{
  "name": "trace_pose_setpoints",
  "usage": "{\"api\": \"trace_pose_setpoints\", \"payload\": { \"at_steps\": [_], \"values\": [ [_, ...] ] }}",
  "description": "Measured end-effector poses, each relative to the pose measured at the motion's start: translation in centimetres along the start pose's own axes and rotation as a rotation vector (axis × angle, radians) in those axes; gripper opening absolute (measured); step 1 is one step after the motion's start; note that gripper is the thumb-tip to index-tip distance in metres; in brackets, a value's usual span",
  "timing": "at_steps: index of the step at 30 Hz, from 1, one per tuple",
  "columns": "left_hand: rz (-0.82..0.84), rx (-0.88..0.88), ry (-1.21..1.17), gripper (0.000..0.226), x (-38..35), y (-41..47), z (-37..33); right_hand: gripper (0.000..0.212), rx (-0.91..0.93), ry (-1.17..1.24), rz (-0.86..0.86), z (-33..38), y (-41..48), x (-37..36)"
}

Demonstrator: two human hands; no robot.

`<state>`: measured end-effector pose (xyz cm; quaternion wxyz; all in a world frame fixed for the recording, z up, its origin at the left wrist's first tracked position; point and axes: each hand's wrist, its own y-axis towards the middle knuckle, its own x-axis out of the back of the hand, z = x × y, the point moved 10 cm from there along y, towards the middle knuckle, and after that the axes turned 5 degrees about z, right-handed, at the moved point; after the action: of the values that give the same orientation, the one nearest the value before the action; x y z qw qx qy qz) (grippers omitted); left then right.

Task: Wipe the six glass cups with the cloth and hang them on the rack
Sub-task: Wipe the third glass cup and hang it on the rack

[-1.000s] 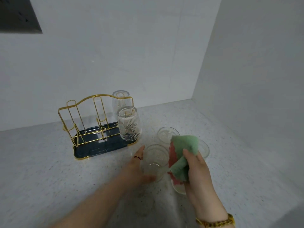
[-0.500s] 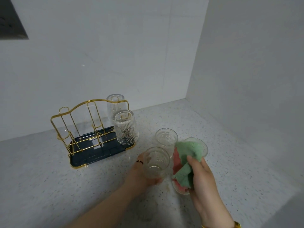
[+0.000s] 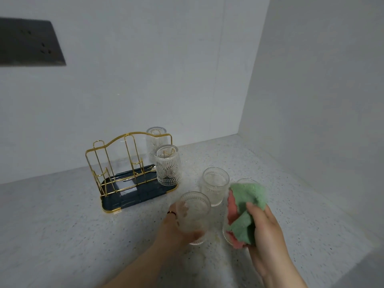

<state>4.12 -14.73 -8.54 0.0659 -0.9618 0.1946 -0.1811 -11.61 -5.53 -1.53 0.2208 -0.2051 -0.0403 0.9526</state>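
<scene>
head view: rack [image 3: 128, 173], gold wire over dark tray, stands on speckled counter [image 3: 62, 225] near back wall. two ribbed glass cups hang mouth-down at its right end: front cup [image 3: 168, 166], rear cup [image 3: 154, 140]. left hand [image 3: 174, 227] has fingers curled round third cup [image 3: 194, 215], mouth tilted toward camera. fourth cup [image 3: 215, 185] stands upright just behind. right hand [image 3: 264, 229] grips bunched green-and-pink cloth [image 3: 245, 204], which hides most of far cup [image 3: 241, 180] and near cup [image 3: 226, 238]. dark panel [image 3: 29, 42] on wall, upper left.
</scene>
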Motion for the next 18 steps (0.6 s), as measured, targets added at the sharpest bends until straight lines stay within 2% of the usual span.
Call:
{"api": "trace_pose_setpoints", "payload": {
  "at_steps": [4, 8, 10, 12, 13, 16, 17, 18],
  "values": [
    [-0.073, -0.052, -0.191, 0.062, 3.1, -2.3, -2.1, 0.022, 0.026, 0.006, 0.035, 0.7, -0.5, -2.0],
    [-0.095, -0.127, -0.422, 0.054, 6.1, -4.6, -4.2, 0.021, 0.043, -0.047, 0.108, 0.5, -0.9, -5.7],
    [-0.078, -0.153, -0.494, 0.060, 6.9, -5.4, -4.8, 0.016, 0.051, -0.049, 0.135, 0.4, -1.1, -7.2],
    [-0.108, -0.185, -0.542, 0.046, 8.1, -6.5, -5.1, 0.007, 0.044, -0.084, 0.203, 0.1, -1.6, -9.3],
    [-0.108, -0.171, -0.559, 0.035, 8.3, -6.9, -4.8, 0.016, 0.046, -0.114, 0.258, -0.1, -1.8, -10.4],
    [-0.097, -0.178, -0.607, 0.030, 9.6, -8.5, -5.0, 0.023, 0.081, -0.238, 0.466, -0.6, -3.3, -14.5],
    [-0.113, -0.195, -0.592, 0.036, 10.4, -8.9, -5.2, 0.030, 0.113, -0.275, 0.548, -0.8, -3.9, -15.8],
    [-0.133, -0.204, -0.599, 0.052, 11.2, -9.2, -5.3, 0.043, 0.143, -0.313, 0.628, -0.9, -4.6, -17.1]
  ]
}}
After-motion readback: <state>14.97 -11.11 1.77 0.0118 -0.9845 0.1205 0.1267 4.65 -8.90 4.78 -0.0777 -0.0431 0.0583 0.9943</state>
